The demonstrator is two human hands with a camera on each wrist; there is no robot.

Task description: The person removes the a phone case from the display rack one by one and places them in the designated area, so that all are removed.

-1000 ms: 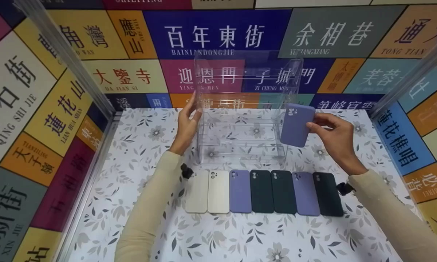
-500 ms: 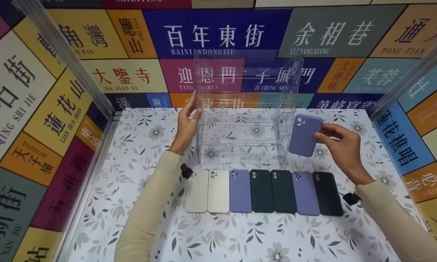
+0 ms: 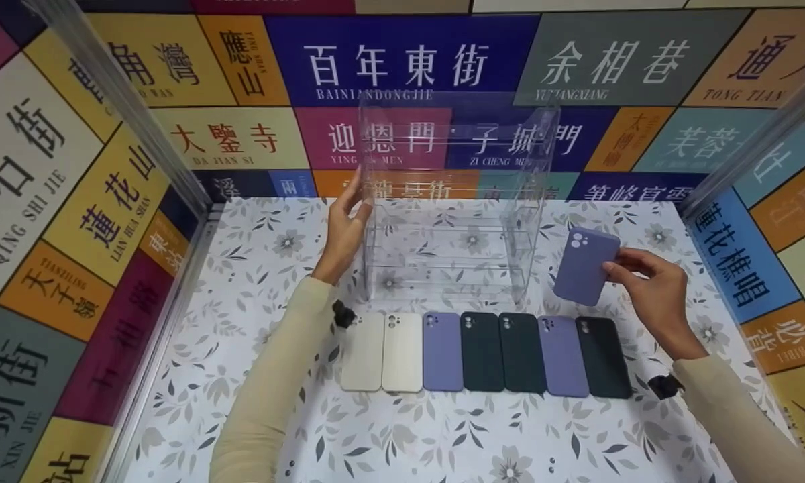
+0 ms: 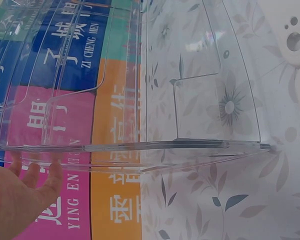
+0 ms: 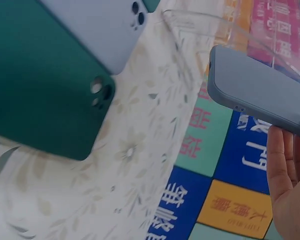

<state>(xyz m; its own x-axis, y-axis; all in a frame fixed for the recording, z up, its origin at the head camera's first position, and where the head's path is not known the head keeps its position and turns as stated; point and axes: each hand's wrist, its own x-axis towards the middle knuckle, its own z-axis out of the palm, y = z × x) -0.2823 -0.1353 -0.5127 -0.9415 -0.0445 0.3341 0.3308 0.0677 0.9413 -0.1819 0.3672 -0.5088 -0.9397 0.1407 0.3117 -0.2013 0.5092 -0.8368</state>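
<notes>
In the head view my right hand (image 3: 661, 298) pinches the right edge of a purple phone case (image 3: 585, 267) between thumb and fingers, right of the clear stepped display rack (image 3: 369, 268). The case is tilted, its camera cutouts at the upper left; it looks blue-grey in the right wrist view, where my fingers (image 5: 278, 160) lie along its edge. My left hand (image 3: 343, 231) rests against the rack's left side. From the left wrist, the fingertips (image 4: 54, 175) appear extended against the outside of the clear panel (image 4: 155, 146).
In front of the rack lies a row of phone cases: two cream cases (image 3: 402, 352), a purple case (image 3: 443, 352), two dark green cases (image 3: 483, 352), another purple case (image 3: 565, 355) and a darker case (image 3: 605, 357). Printed walls (image 3: 402, 60) enclose the flowered tabletop (image 3: 510, 436).
My right hand has carried the purple phone case to the right and toward me, away from the rack. My left hand has stayed on the rack's side.
</notes>
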